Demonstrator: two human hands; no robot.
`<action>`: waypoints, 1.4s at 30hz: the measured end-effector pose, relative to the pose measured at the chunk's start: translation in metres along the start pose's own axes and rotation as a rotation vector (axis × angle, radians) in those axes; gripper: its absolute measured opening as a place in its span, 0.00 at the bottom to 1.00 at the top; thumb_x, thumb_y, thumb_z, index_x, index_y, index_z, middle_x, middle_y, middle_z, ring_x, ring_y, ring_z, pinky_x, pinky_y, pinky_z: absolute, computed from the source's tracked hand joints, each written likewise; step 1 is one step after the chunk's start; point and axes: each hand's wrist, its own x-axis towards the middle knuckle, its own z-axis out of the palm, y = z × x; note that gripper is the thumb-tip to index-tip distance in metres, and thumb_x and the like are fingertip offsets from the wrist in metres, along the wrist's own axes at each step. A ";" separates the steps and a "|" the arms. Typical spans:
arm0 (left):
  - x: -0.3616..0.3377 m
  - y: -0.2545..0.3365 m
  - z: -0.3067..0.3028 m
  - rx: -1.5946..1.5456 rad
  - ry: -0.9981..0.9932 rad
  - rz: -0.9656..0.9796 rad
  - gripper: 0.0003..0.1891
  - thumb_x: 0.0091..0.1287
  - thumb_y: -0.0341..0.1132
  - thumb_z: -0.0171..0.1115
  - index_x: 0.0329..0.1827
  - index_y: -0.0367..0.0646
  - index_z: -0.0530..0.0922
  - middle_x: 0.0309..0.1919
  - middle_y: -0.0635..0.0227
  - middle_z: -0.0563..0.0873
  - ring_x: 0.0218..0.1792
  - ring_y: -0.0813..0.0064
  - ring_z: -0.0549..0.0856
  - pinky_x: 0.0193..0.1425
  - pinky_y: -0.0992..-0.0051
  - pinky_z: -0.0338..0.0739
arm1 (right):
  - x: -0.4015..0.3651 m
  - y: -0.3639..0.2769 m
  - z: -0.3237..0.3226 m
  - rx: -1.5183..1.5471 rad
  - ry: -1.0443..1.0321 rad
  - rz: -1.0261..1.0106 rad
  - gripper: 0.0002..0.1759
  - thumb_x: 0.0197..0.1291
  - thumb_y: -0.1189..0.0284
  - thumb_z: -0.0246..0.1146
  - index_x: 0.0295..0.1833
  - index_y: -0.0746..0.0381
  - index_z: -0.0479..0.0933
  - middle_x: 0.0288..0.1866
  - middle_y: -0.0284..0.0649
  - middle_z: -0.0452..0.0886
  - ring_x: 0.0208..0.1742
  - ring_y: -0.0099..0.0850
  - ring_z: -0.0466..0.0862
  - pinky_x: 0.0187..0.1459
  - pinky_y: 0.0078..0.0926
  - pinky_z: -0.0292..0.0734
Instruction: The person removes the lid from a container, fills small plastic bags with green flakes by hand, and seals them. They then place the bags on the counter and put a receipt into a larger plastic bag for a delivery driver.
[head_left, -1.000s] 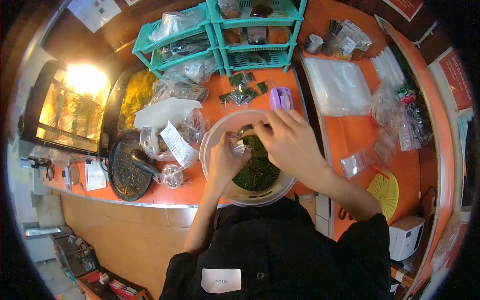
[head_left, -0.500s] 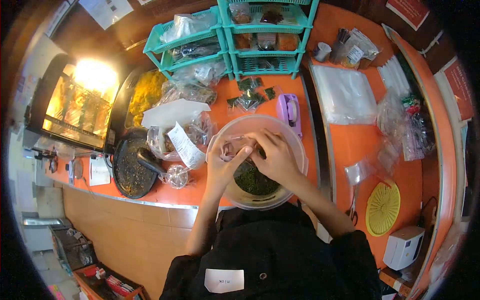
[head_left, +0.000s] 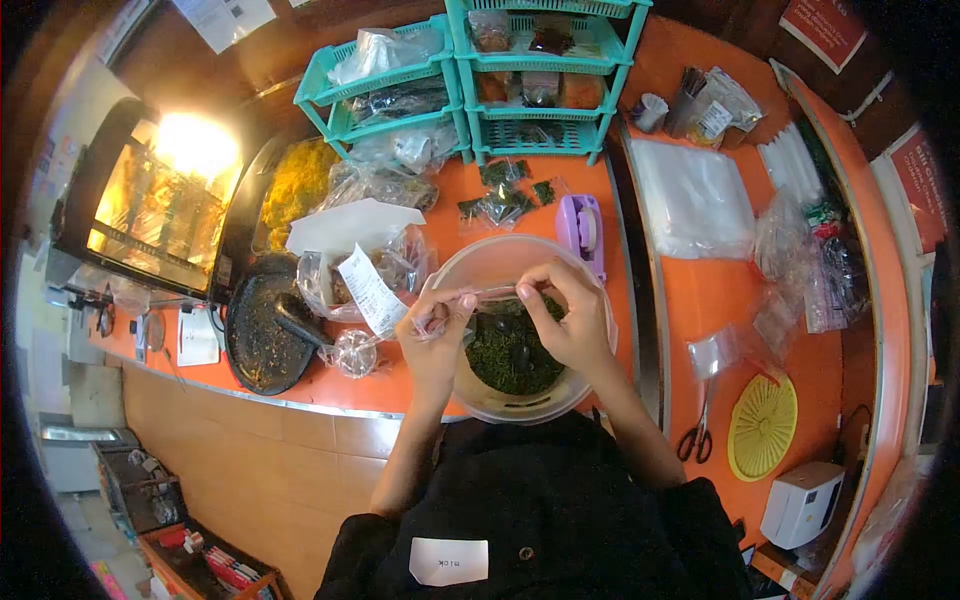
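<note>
My left hand (head_left: pixel 432 345) and my right hand (head_left: pixel 572 318) are raised over a translucent plastic tub (head_left: pixel 490 255). Between their fingertips a small clear plastic bag (head_left: pixel 495 292) is stretched sideways, pinched at both ends. Part of the bag bunches up inside my left hand. Dark green chopped dried leaves (head_left: pixel 512 365) cover the bottom of the tub, and a dark object that I cannot make out lies on them. Just beyond the tub are small clear packets (head_left: pixel 500 206) of green leaves. A purple tape dispenser (head_left: pixel 580 235) stands at its right.
Left of the tub lie a bag with a paper receipt (head_left: pixel 370 290) and a black pan (head_left: pixel 265 330). Teal racks (head_left: pixel 535 65) stand behind. On the right counter are plastic bags (head_left: pixel 695 200), scissors (head_left: pixel 695 440) and a yellow woven fan (head_left: pixel 762 425). A lit display case (head_left: pixel 165 200) stands far left.
My hands have moved apart, and the plastic bag is now pulled straight between them. More of the green leaves shows in the tub. The view has shifted slightly.
</note>
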 end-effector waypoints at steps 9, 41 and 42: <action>-0.004 0.002 0.005 -0.017 0.005 0.050 0.05 0.66 0.29 0.74 0.39 0.36 0.87 0.22 0.84 0.69 0.25 0.90 0.62 0.29 0.82 0.54 | -0.001 -0.003 0.001 -0.124 -0.091 -0.102 0.04 0.61 0.76 0.67 0.37 0.62 0.78 0.32 0.39 0.80 0.36 0.36 0.83 0.42 0.32 0.73; -0.001 -0.006 0.009 0.027 0.068 0.200 0.03 0.62 0.24 0.75 0.37 0.37 0.89 0.19 0.82 0.72 0.23 0.90 0.60 0.27 0.82 0.53 | -0.004 -0.008 -0.004 -0.344 -0.174 -0.139 0.08 0.58 0.76 0.66 0.40 0.59 0.73 0.32 0.37 0.78 0.36 0.41 0.81 0.46 0.40 0.70; 0.001 -0.004 0.009 0.031 0.066 0.213 0.03 0.62 0.25 0.75 0.37 0.37 0.89 0.19 0.82 0.72 0.23 0.90 0.60 0.27 0.82 0.52 | -0.004 -0.009 -0.007 -0.352 -0.175 -0.122 0.08 0.58 0.76 0.66 0.40 0.59 0.73 0.33 0.37 0.78 0.37 0.39 0.82 0.48 0.38 0.71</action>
